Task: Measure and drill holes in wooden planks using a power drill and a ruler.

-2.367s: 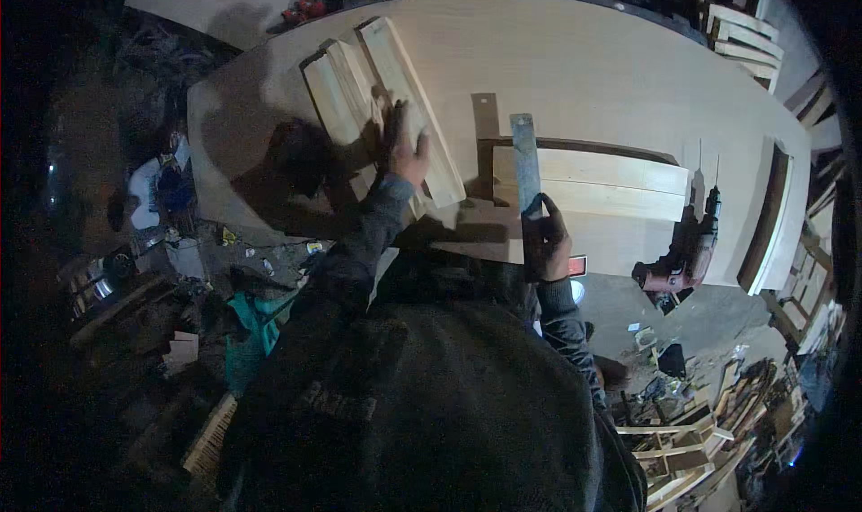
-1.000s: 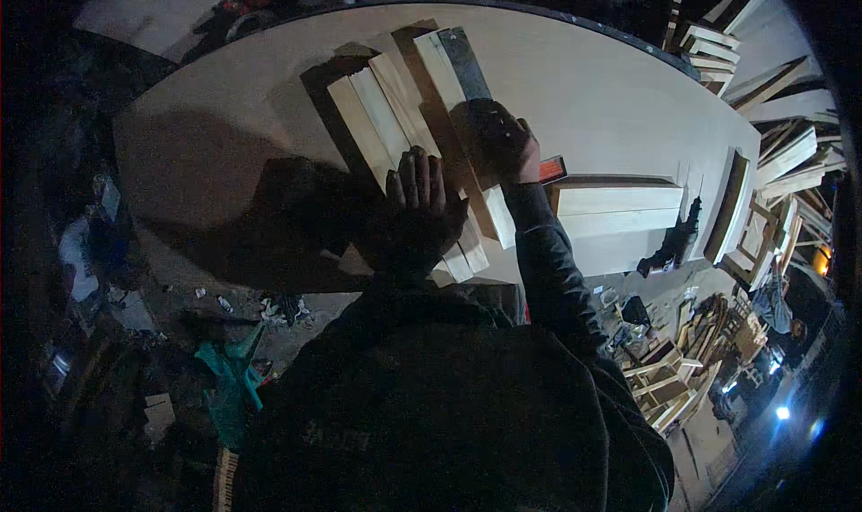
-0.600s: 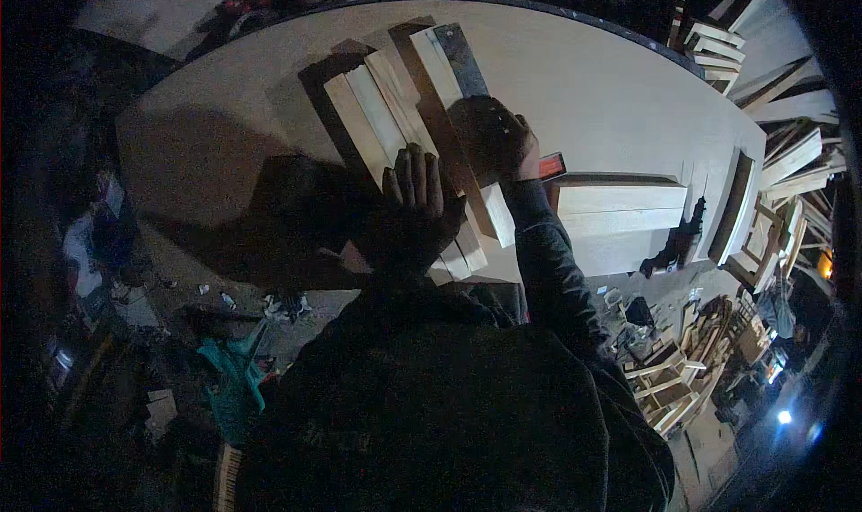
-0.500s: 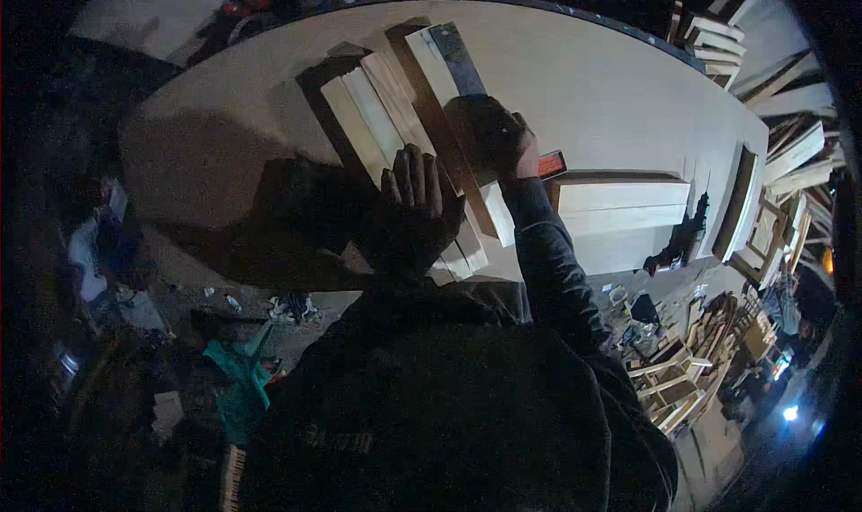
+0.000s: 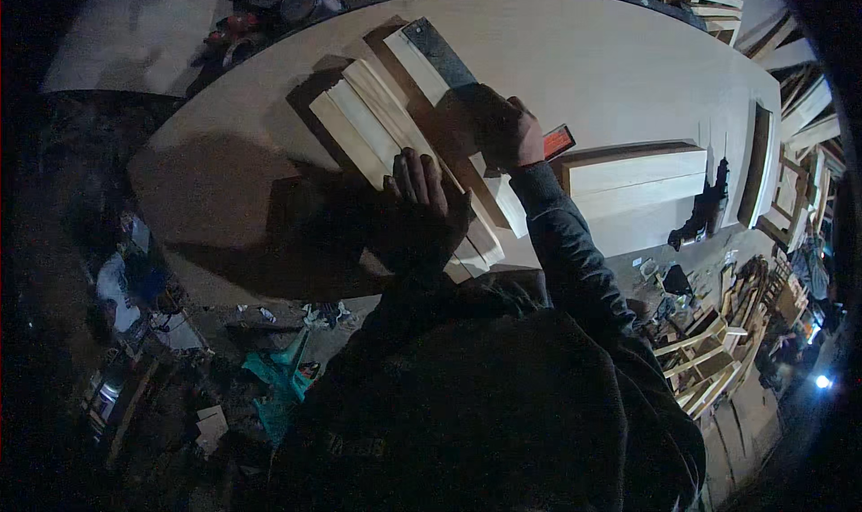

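Observation:
Several pale wooden boards (image 5: 359,135) lie side by side on a large light tabletop, slanting from far left to near right. My left hand (image 5: 422,202) rests on them in deep shadow, fingers stretched out and lying flat. Just right of this group, a gap apart, lies another pale board (image 5: 416,67) with a dark grey strip (image 5: 442,49) along its right side. My right hand (image 5: 507,130) is closed over the middle of that board, thumb side toward the far right. Its shadowed fingertips are hard to make out.
Beside my right wrist lies a small red-and-black flat object (image 5: 558,142). Further right are paired boards (image 5: 637,180), a dark tool-like shape (image 5: 705,208) and a board near the table's right edge (image 5: 756,166). Wood scraps (image 5: 709,359) and a teal object (image 5: 283,377) lie below the table.
The view has shifted and turned slightly. Both hands stay on the boards. The boards under my left hand look closer together at their far ends.

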{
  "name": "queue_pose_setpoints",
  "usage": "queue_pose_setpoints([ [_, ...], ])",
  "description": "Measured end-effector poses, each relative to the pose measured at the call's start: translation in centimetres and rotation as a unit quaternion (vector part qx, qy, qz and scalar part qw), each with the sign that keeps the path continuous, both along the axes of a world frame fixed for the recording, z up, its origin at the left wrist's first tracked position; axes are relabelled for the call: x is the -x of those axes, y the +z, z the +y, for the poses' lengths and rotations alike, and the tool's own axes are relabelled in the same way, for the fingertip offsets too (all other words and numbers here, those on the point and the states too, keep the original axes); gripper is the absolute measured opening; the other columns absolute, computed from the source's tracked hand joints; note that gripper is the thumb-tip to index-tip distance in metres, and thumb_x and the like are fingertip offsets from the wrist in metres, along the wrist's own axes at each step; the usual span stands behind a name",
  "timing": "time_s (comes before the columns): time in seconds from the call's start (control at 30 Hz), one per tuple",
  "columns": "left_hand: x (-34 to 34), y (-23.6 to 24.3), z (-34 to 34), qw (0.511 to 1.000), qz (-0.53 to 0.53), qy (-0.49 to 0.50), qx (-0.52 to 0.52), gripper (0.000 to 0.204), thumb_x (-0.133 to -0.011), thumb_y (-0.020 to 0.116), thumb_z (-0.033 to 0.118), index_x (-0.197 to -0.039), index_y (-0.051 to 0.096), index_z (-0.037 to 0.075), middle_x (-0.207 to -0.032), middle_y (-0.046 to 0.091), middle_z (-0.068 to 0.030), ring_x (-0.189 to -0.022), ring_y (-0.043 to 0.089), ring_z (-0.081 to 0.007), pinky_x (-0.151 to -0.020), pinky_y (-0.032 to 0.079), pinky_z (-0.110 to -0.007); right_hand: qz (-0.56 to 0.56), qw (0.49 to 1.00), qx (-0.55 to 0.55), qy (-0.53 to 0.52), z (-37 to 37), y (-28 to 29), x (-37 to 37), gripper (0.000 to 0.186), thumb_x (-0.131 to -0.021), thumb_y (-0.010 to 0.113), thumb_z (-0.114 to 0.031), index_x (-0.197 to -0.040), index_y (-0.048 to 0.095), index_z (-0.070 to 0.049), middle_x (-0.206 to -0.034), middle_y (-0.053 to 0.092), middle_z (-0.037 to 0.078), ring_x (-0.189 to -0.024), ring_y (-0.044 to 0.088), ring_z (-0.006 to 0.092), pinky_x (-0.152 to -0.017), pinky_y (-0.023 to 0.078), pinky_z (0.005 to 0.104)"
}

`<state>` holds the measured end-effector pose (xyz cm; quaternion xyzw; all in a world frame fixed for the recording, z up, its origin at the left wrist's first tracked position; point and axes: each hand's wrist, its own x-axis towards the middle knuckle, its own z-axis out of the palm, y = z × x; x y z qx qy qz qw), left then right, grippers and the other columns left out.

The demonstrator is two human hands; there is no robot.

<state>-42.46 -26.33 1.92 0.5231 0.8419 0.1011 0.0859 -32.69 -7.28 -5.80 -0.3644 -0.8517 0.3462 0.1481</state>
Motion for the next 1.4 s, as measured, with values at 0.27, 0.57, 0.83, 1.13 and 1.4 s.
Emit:
queue_pose_setpoints([
  [0.27,0.3,0.5,0.1,0.999,-0.009,-0.019,0.044,0.071,-0.099,0.043,0.051,-0.139,0.044,-0.008,-0.146,0.038,-0.0343,-0.139,0.033,-0.0492,-0.111,0.028,-0.063,0.046,0.999,0.002,-0.014,0.0,-1.6,0.1,0.039,-0.081,0.073,-0.026,-0.118,0.07,-0.013,-0.093,0.068,0.014,-0.083,0.067,0.034,-0.073,0.055,0.0414],
  [0.57,1.0,2.6,-0.4,0.985,0.103,-0.13,0.039,0.077,-0.097,0.046,0.054,-0.137,0.043,-0.012,-0.142,0.042,-0.0383,-0.134,0.04,-0.0523,-0.109,0.03,-0.067,0.018,0.995,0.072,-0.067,0.5,-2.6,-0.3,0.041,-0.084,0.072,-0.025,-0.124,0.069,-0.016,-0.097,0.071,0.016,-0.086,0.07,0.031,-0.076,0.055,0.0385],
  [0.83,-0.1,-0.1,-1.6,1.0,0.015,-0.017,-0.02,0.073,-0.1,0.043,0.051,-0.141,0.043,-0.01,-0.147,0.039,-0.0344,-0.14,0.037,-0.0477,-0.113,0.025,-0.065,0.021,0.996,0.054,-0.068,-0.5,-0.8,0.2,0.037,-0.088,0.069,-0.025,-0.123,0.069,-0.015,-0.097,0.071,0.018,-0.086,0.071,0.0325,-0.075,0.055,0.0386],
  [1.13,1.2,-4.4,-6.0,0.99,0.068,0.045,-0.117,0.069,-0.103,0.039,0.047,-0.147,0.04,-0.006,-0.156,0.034,-0.0235,-0.147,0.026,-0.0424,-0.118,0.017,-0.061,0.016,0.986,0.091,-0.137,-5.9,4.8,-1.2,0.041,-0.089,0.073,-0.033,-0.126,0.068,-0.016,-0.087,0.073,0.014,-0.076,0.07,0.0203,-0.07,0.056,0.0338],
  [1.4,2.2,-10.6,-9.3,0.946,-0.072,0.067,-0.309,0.066,-0.104,0.035,0.039,-0.151,0.029,-0.007,-0.156,0.031,-0.0274,-0.145,0.027,-0.0448,-0.118,0.024,-0.055,0.07,0.962,0.248,-0.089,-9.4,6.3,-5.0,0.044,-0.09,0.071,-0.021,-0.131,0.063,-0.009,-0.094,0.071,0.012,-0.082,0.07,0.0171,-0.072,0.055,0.0303],
])
